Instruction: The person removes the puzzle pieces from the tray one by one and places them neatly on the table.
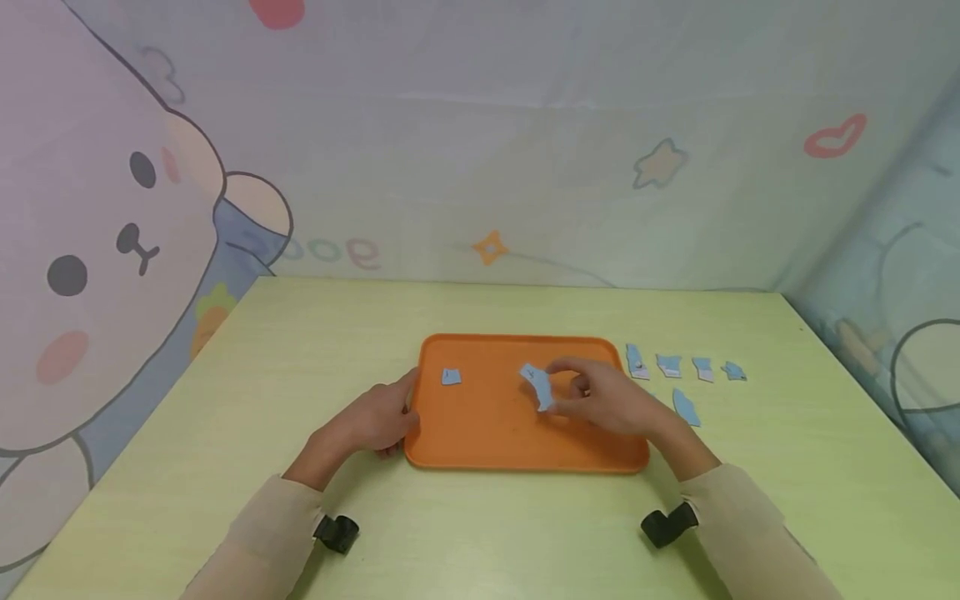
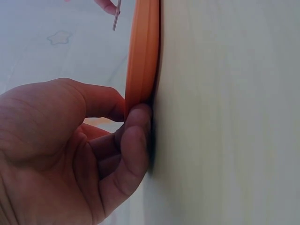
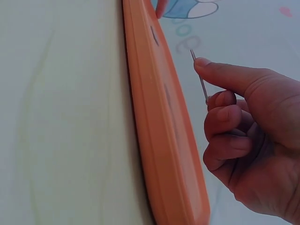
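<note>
My right hand [image 1: 603, 398] pinches a light blue, irregularly cut puzzle piece [image 1: 542, 388] above the middle of an orange tray [image 1: 480, 442]. Seen from the right wrist, this puzzle piece [image 3: 202, 82] is a thin edge between thumb and fingers, apart from the tray. At the tray's left rim, my left hand [image 1: 381, 414] grips the edge. The left wrist view has the thumb on the rim of the tray [image 2: 143, 56] and curled fingers at its underside. A small blue piece [image 1: 451, 377] lies on the tray's left part, with a dark mark on it.
Right of the tray, several blue puzzle pieces lie on the light wooden table [image 1: 495, 533]: a row including one piece [image 1: 669, 365], and a curved piece [image 1: 686, 407] nearer me. Another there is mostly hidden by the right hand. A printed cloth [image 1: 450, 150] hangs behind.
</note>
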The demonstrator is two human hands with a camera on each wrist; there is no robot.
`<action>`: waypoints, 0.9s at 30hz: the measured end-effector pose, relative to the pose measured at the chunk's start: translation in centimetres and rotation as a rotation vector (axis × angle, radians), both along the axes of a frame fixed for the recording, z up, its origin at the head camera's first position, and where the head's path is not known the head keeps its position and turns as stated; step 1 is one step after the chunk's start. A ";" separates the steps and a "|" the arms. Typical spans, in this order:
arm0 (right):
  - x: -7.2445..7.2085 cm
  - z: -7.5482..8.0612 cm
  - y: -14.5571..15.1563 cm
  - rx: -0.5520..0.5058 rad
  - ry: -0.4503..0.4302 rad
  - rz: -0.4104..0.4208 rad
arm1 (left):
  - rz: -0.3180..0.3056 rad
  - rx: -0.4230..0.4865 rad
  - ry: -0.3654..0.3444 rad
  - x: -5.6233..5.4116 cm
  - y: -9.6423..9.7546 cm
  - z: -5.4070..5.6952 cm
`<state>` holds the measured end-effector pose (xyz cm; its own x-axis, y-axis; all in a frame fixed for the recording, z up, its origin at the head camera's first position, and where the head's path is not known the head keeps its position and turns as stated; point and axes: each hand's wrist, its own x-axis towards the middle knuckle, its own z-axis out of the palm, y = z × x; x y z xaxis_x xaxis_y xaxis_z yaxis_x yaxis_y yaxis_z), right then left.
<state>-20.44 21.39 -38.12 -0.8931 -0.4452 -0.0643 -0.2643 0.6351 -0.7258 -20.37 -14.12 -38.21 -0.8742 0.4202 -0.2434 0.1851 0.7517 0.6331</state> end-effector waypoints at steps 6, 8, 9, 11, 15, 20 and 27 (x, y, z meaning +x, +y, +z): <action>0.2 0.0 1.3 0.015 0.031 -0.008 | 0.002 -0.011 0.004 0.0 0.0 0.0; 0.2 0.0 1.7 0.019 0.035 -0.011 | 0.003 -0.013 0.005 0.0 0.1 0.0; 0.2 0.0 2.0 0.018 0.035 -0.010 | 0.004 -0.014 0.002 0.0 0.1 0.0; 0.2 0.0 2.4 0.014 0.029 -0.011 | 0.005 -0.015 0.000 -0.1 0.1 -0.1; 0.2 0.3 3.3 0.003 0.017 -0.014 | 0.008 -0.013 -0.006 -0.2 0.1 -0.2; 0.5 0.6 4.5 -0.016 0.007 -0.036 | 0.003 -0.006 -0.004 -0.2 0.1 -0.2; 0.8 0.8 6.5 -0.042 -0.061 -0.099 | -0.005 -0.004 -0.001 -0.2 0.0 -0.1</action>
<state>-19.68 27.86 -37.32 -0.9279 -0.3583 -0.1027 -0.1566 0.6247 -0.7650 -20.55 -14.09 -38.28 -0.8717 0.4239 -0.2457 0.1885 0.7530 0.6305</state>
